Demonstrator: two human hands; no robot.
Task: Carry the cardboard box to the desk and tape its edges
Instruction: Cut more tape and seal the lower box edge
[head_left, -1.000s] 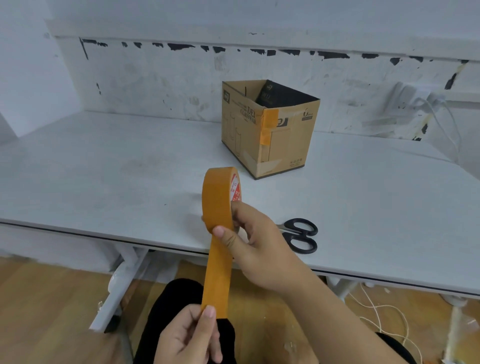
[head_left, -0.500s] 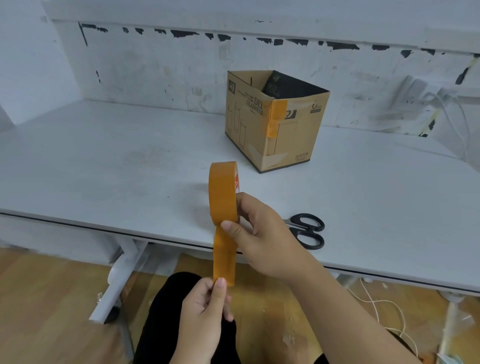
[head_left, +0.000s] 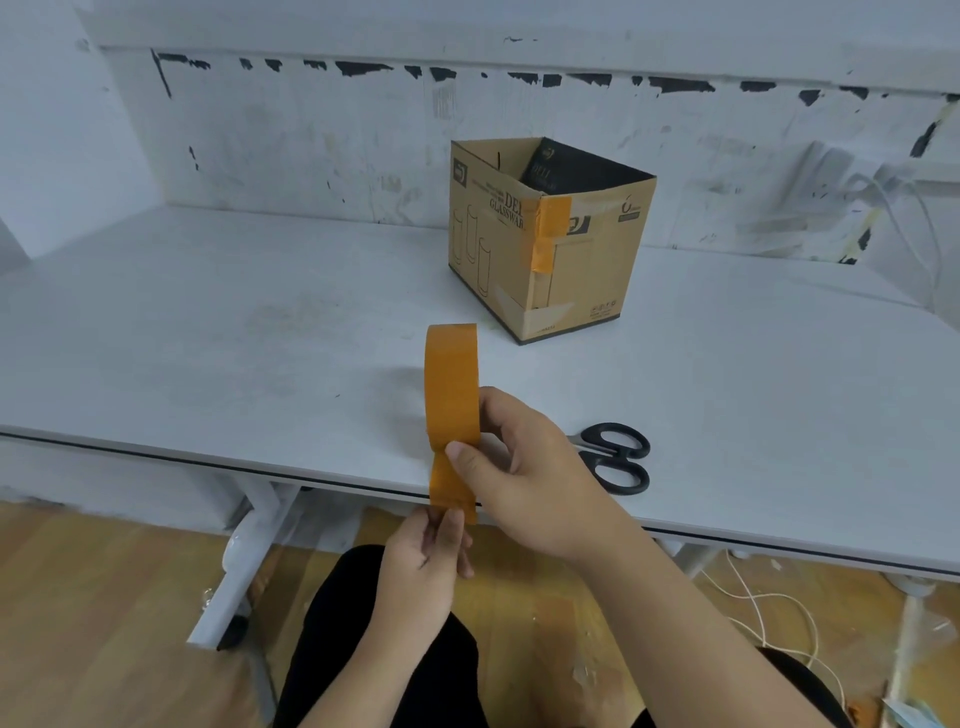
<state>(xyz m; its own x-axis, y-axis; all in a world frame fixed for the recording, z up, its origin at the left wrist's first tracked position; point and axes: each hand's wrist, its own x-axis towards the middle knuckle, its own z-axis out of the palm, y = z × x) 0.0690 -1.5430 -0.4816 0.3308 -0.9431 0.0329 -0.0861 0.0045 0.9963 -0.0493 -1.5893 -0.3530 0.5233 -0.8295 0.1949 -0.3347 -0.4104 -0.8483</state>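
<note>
An open brown cardboard box (head_left: 493, 244) stands on the white desk (head_left: 260, 338) near the back wall, with a strip of orange tape stuck down its near corner. In front of the desk's edge my right hand (head_left: 524, 483) grips an orange tape roll (head_left: 452, 384) held upright, thumb on its rim. Below it my left hand (head_left: 431, 561) pinches the free end of the tape, a short strip hanging between roll and fingers.
Black-handled scissors (head_left: 615, 457) lie on the desk just right of my right hand, near the front edge. White cables (head_left: 769, 597) trail on the wooden floor at the right. A socket and cords hang on the wall at the back right.
My left hand has risen toward the roll, so the pulled strip is shorter. The roll has turned edge-on and my view has tilted down slightly.
</note>
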